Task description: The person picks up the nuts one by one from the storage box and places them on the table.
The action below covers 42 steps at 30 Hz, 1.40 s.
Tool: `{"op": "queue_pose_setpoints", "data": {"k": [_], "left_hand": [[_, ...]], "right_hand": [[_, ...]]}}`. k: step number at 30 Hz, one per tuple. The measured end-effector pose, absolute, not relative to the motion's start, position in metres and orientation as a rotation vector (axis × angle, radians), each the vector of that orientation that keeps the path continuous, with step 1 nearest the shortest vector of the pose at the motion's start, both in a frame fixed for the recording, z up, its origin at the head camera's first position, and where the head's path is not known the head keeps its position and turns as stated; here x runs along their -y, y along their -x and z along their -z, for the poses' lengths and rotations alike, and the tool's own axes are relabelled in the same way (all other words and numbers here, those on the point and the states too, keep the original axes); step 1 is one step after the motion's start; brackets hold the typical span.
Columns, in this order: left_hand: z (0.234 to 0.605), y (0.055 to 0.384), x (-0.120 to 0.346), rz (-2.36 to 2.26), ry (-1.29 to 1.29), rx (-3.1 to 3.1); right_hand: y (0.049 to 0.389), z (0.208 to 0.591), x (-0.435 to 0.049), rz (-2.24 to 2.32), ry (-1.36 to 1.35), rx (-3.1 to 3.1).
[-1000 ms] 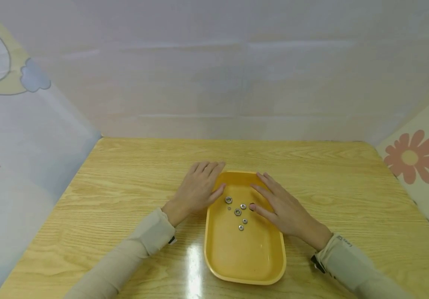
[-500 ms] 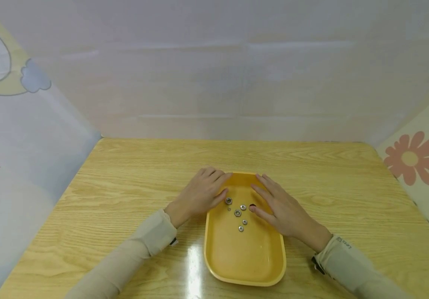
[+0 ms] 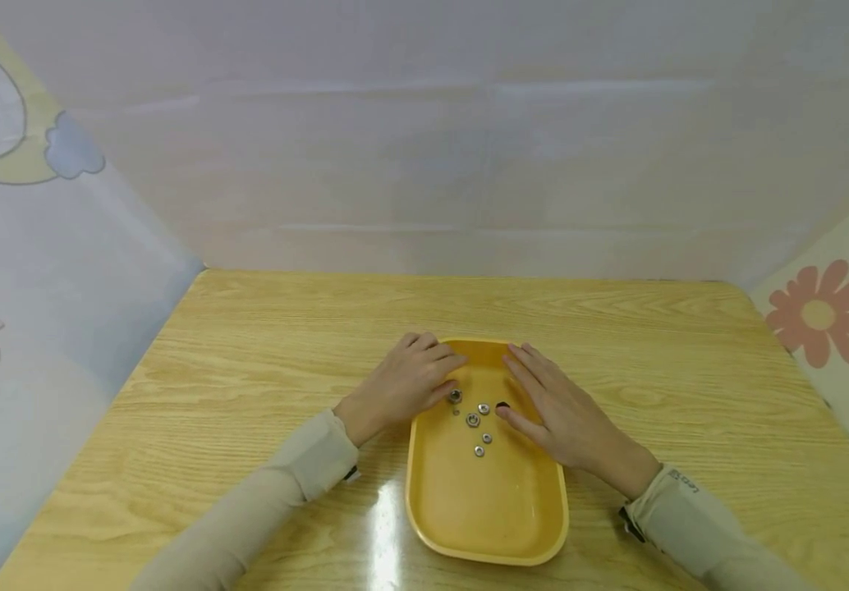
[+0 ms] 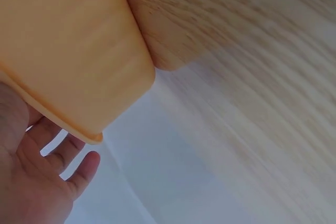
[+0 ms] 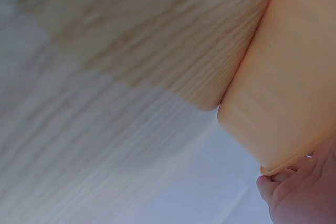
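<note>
A yellow plastic tray [image 3: 487,517] stands on the wooden table in the head view, with several silver hex nuts [image 3: 473,419] of different sizes in its far half. My left hand [image 3: 398,386] rests over the tray's far left rim, fingertips and thumb reaching inside near a large nut [image 3: 455,396]. In the left wrist view its little finger stands loose below the rim. Across the tray, my right hand [image 3: 568,410] lies over the far right rim with fingers fairly straight. Its thumb points inward beside a small black nut [image 3: 502,405], which it partly covers.
The wooden table [image 3: 262,353] reaches back to a pale wall sheet [image 3: 424,164]. Printed side sheets stand at left and right, one with a red flower [image 3: 818,314]. Light glares off the table left of the tray [image 3: 411,492].
My left hand has shifted right and over the tray's left rim, its fingers bending further inward. The right hand stays almost where it was, and the nuts keep their arrangement.
</note>
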<state>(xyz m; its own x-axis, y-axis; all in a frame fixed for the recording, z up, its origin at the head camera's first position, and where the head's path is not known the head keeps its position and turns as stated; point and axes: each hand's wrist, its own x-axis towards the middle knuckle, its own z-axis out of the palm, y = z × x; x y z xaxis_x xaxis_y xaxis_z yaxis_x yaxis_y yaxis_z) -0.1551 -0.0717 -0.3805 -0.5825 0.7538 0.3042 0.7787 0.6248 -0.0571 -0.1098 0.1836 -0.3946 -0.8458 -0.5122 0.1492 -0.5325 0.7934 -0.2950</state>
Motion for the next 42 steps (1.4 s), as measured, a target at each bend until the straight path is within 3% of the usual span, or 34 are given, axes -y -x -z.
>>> {"op": "queue_pose_setpoints", "data": {"k": [42], "left_hand": [[0.375,0.16,0.053,0.231,1.241,3.026]], "right_hand": [[0.113,0.395,-0.181,-0.505,-0.897,2.871]]}}
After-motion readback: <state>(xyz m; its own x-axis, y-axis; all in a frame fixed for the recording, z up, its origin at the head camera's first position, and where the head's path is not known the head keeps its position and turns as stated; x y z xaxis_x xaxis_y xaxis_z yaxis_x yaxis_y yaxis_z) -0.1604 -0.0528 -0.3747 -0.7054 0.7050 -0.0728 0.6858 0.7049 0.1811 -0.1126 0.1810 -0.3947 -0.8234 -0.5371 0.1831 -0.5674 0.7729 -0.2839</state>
